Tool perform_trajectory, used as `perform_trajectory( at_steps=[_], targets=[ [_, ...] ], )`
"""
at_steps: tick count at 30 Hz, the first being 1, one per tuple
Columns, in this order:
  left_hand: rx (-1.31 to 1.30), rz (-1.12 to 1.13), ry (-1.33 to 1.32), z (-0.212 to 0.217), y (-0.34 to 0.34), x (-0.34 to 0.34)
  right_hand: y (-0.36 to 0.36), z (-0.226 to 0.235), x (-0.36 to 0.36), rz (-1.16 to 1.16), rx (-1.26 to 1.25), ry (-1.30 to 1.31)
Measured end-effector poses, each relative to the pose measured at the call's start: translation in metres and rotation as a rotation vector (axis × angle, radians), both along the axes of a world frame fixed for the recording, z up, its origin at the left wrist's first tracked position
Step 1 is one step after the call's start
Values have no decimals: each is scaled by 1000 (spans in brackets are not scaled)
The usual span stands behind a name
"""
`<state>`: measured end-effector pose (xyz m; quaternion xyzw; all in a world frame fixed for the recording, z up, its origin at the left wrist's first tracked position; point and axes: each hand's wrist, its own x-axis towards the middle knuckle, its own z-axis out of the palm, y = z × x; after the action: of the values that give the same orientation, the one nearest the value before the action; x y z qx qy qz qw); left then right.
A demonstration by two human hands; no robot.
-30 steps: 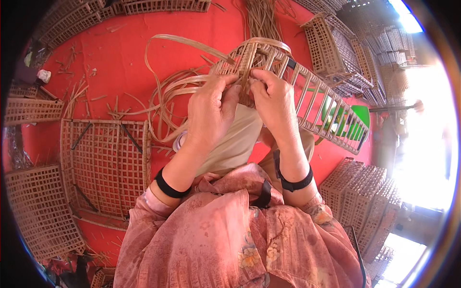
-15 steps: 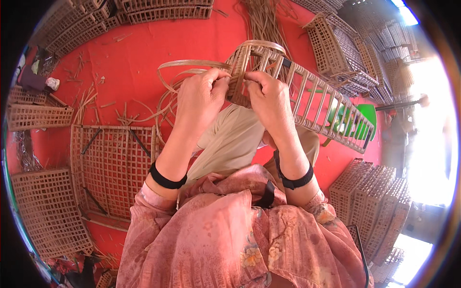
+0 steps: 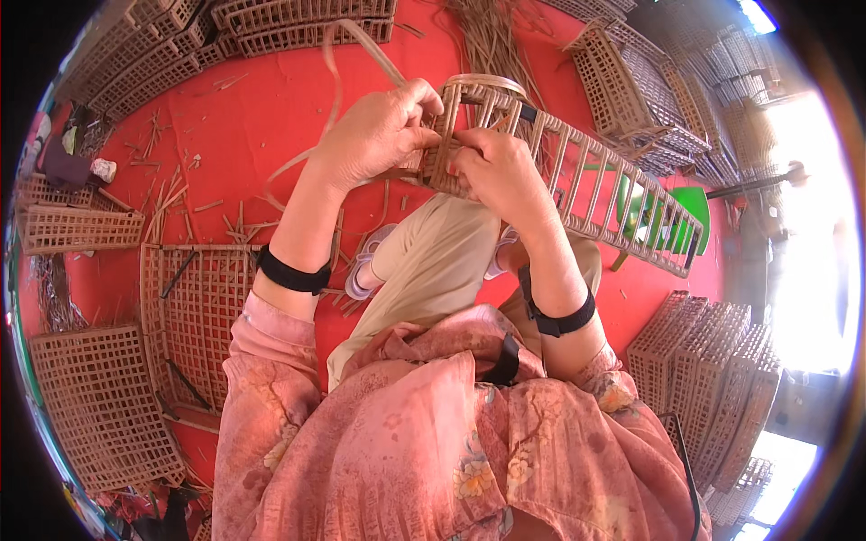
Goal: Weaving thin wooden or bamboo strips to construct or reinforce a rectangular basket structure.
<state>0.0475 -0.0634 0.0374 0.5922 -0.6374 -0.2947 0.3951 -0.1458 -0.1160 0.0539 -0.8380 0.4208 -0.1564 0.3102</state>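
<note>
Both hands work at the near end of a long woven cane frame (image 3: 577, 180), upper centre of the frame. The frame is ladder-like, open slats between two rails, running from the hands down to the right toward a green plastic stool (image 3: 672, 212) seen through it.

Left hand (image 3: 374, 135): fingers curled and pressed together, pinching a flat cane strip (image 3: 338, 72) against the frame's end. The strip loops up from the hand to the top edge of the picture and back down past the left wrist.

Right hand (image 3: 496, 167): fingers bent and closed on the frame's woven end, just beside the left hand, fingertips touching or nearly so; exact contact can't be told.

Frame's near end sits above the person's knee, beige trousers (image 3: 442, 270) under it. Black wristbands on both forearms, pink floral sleeves lower centre.

Around: red floor (image 3: 253, 117) with cane offcuts scattered left of centre. Flat woven lattice panel (image 3: 189, 316) lies on the floor at left, another one (image 3: 99, 406) at lower left. Stacked woven crates (image 3: 298, 18) at top, more stacked panels (image 3: 713, 361) at lower right. A bundle of raw cane (image 3: 492, 41) top centre.
</note>
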Motion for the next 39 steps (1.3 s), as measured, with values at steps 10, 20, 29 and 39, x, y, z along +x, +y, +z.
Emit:
perform_trajectory(
  at_steps=[10,20,29,39],
  targets=[
    [-562,365,-585,9,14,-12,24,9,-30,-114,-123,-281],
    [-100,38,227,11,16,-64,18,24,-70,-231,132,-309],
    [-181,316,-169,9,19,-85,-34,12,-48,222,-176,145],
    [-241,304,-250,-5,6,-89,-26,-3,-62,51,61,-191]
  ],
)
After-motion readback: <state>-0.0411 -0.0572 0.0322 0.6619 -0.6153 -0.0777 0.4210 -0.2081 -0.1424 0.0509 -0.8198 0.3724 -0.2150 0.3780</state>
